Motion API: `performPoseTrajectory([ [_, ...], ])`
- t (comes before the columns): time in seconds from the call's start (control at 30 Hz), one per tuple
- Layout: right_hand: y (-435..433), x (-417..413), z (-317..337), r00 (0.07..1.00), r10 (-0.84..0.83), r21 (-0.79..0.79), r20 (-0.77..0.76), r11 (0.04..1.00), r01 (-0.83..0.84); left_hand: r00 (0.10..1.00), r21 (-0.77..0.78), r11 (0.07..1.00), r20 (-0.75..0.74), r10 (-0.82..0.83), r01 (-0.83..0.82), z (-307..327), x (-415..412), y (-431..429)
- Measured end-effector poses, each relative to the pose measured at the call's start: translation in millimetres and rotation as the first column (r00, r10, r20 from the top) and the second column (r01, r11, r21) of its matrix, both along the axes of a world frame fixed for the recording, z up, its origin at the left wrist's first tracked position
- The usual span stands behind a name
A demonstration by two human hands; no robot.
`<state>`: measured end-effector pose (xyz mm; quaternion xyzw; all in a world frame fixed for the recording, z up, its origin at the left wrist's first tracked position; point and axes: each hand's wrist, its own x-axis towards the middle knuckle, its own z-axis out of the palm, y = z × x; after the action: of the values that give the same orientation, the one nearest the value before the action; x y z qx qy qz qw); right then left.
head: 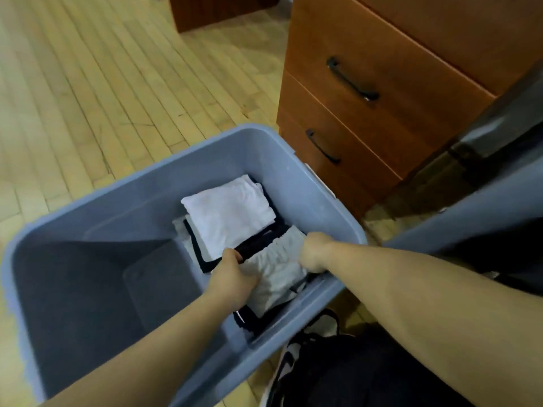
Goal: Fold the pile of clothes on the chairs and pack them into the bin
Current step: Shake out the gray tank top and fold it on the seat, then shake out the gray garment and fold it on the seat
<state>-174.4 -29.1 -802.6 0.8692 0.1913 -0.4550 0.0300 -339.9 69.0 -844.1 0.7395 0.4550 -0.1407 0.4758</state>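
- My left hand (232, 274) and right hand (314, 254) each grip an edge of the folded grey garment (279, 277), probably to keep the fold flat.
- It sits low in the bin (205, 163), at its right end, beside the folded white top (232, 212).

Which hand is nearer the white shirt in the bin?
Left. The left hand is at the near edge of the white shirt; the right hand is farther right, across the grey garment.

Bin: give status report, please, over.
Left hand and right hand grip folded grey garment, low in bin. Folded white garment beside it. Nothing in the way.
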Motion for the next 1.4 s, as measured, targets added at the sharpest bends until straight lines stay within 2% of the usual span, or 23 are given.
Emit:
performPoseTrajectory([
  [0.07, -1, -3, -1, 0.982, 0.174, -0.099, 0.073, 0.981, -0.166, 0.998, 0.030, 0.998, -0.026, -0.048, 0.049, -1, 0, 2],
  [0.17, 0, -2, -3, 0.974, 0.192, -0.121, 0.120, 0.977, -0.178, 0.989, 0.106, 0.985, -0.062, -0.131, 0.137, 5, 0, 4],
  [0.23, -1, -3, 11, 0.976, 0.189, -0.111, 0.109, 0.978, -0.178, 0.975, 0.164, 0.963, -0.091, -0.203, 0.215, 15, 1, 4],
  [0.33, -6, -8, 44, 0.936, 0.350, -0.114, 0.043, 0.932, -0.343, 0.952, 0.243, 0.922, -0.134, -0.275, 0.300, 36, 7, 0],
  [0.43, -23, -8, 84, 0.878, 0.478, -0.111, 0.033, 0.874, -0.472, 0.929, 0.289, 0.884, -0.080, -0.361, 0.368, 71, 18, -11],
  [0.53, -48, -11, 139, 0.866, 0.498, -0.015, 0.043, 0.867, -0.498, 0.874, 0.331, 0.831, 0.038, -0.485, 0.447, 117, 31, -28],
  [0.67, -116, -11, 205, 0.917, 0.341, 0.183, 0.207, 0.907, -0.379, 0.751, 0.416, 0.751, 0.208, -0.627, 0.512, 191, 49, -71],
  [0.73, -164, -12, 231, 0.940, 0.200, 0.246, 0.278, 0.931, -0.271, 0.681, 0.446, 0.717, 0.274, -0.679, 0.535, 224, 59, -101],
  [0.83, -247, -11, 258, 0.920, -0.018, 0.331, 0.391, 0.936, -0.122, 0.560, 0.472, 0.663, 0.359, -0.746, 0.581, 263, 76, -155],
  [0.87, -287, -15, 266, 0.905, -0.115, 0.361, 0.410, 0.932, -0.045, 0.502, 0.490, 0.622, 0.368, -0.783, 0.610, 277, 86, -185],
  [1.03, -412, -22, 276, 0.849, -0.347, 0.371, 0.397, 0.907, 0.198, 0.324, 0.512, 0.459, 0.333, -0.885, 0.726, 303, 120, -291],
  [1.13, -486, -32, 267, 0.778, -0.491, 0.378, 0.391, 0.857, 0.351, 0.234, 0.524, 0.361, 0.294, -0.927, 0.772, 306, 138, -365],
  [1.2, -535, -45, 260, 0.698, -0.594, 0.406, 0.400, 0.798, 0.446, 0.181, 0.505, 0.308, 0.285, -0.941, 0.806, 307, 147, -415],
  [1.3, -594, -61, 258, 0.617, -0.652, 0.380, 0.441, 0.758, 0.530, 0.093, 0.491, 0.245, 0.314, -0.945, 0.836, 308, 157, -483],
  [1.4, -645, -74, 263, 0.503, -0.733, 0.429, 0.458, 0.678, 0.597, 0.040, 0.470, 0.200, 0.328, -0.944, 0.860, 309, 163, -544],
])
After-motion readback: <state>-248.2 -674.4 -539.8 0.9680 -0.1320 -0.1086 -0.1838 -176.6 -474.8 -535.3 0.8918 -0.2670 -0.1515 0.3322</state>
